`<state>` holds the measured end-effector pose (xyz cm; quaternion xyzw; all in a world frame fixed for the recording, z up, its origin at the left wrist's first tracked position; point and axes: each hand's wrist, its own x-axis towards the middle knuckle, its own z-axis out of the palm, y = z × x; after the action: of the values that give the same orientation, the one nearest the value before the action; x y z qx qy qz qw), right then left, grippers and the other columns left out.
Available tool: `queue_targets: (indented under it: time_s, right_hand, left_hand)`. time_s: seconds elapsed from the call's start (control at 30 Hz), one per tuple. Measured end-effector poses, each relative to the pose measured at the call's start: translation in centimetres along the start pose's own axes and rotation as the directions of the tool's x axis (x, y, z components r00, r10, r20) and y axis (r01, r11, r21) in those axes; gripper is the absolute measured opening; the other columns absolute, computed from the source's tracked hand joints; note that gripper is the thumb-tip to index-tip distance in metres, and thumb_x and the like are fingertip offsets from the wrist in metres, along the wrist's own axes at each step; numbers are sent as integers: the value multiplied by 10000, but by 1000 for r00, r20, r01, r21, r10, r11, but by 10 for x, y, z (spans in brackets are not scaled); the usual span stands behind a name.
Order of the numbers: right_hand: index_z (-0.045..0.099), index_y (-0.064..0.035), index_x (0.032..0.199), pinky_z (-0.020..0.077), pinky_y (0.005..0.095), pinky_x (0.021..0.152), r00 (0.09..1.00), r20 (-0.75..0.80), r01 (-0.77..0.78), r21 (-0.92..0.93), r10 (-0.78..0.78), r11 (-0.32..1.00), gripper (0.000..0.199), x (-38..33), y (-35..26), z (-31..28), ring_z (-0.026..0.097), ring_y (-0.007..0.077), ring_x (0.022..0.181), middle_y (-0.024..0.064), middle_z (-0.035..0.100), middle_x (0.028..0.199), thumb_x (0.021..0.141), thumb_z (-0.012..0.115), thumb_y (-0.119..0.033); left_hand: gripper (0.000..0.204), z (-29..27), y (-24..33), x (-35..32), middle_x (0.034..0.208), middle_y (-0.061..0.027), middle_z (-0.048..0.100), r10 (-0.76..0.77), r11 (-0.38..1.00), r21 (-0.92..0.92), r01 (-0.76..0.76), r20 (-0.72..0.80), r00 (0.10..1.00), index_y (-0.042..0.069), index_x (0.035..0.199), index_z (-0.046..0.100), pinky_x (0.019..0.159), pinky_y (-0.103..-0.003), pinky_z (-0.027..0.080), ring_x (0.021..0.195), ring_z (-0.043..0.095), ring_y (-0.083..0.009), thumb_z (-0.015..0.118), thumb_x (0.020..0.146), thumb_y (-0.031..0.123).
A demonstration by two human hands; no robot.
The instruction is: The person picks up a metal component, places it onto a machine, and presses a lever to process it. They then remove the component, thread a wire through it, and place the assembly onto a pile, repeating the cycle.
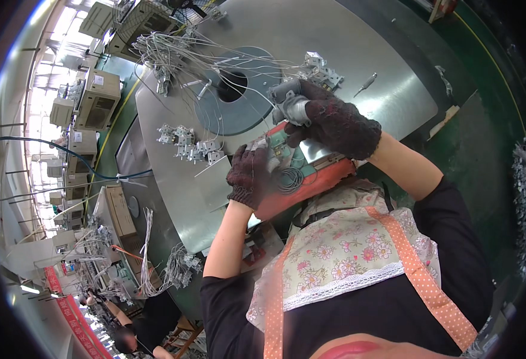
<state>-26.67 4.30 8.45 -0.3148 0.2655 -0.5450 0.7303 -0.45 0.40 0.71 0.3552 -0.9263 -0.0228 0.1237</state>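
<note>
My right hand [342, 124], in a dark knit glove, is wrapped round a grey cylindrical tool [293, 103] with whitish wrapping on its body. Below the tool lies an opened device with green circuit boards [299, 157], a bright metal plate [318, 151] and a coil of dark thin wire [290, 179]. It rests on a red block or pad [305, 190] at the table's near edge. At the device's left end is my left hand [248, 175], also gloved, with fingers curled against its edge. What those fingers grip is hidden.
The metal table [358, 36] has a round grey disc [206, 113] with a dark hole. Bundled white wires [167, 54] lie across it. Small metal brackets [185, 140] sit left, others [320, 69] far right, near a screwdriver [366, 85]. Another person [137, 338] works at lower left.
</note>
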Motion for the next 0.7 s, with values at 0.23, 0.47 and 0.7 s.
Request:
queue_targets:
  time_s: [0.23, 0.47, 0.7]
  right_hand:
    - [478, -92, 1476, 587, 379, 959, 987, 159, -7, 131, -15, 991, 505, -2, -11, 13, 652, 190, 1042, 90, 621, 1213, 989, 606, -135]
    - [432, -67, 1511, 553, 391, 1041, 984, 181, -17, 123, -6, 992, 584, -7, -11, 25, 640, 199, 1139, 110, 620, 1245, 950, 593, -55]
    - [452, -86, 1491, 548, 367, 1039, 974, 227, -19, 140, -13, 990, 581, -2, -4, 18, 633, 160, 1134, 65, 616, 1237, 931, 604, -59]
  left_hand:
    - [472, 1, 0, 1, 1164, -169, 700, -25, 999, -40, 25, 10, 1000, 99, 1280, 633, 1035, -511, 449, 1116, 645, -385, 691, 890, 358]
    - [444, 4, -3, -4, 1220, -101, 697, -10, 1000, 12, 9, 26, 1000, 170, 1308, 625, 1039, -516, 442, 1128, 654, -340, 679, 896, 325]
    - [424, 1, 0, -1, 1220, -147, 699, -6, 1000, -25, 6, 7, 1000, 182, 1296, 642, 1056, -502, 449, 1135, 654, -344, 683, 893, 304]
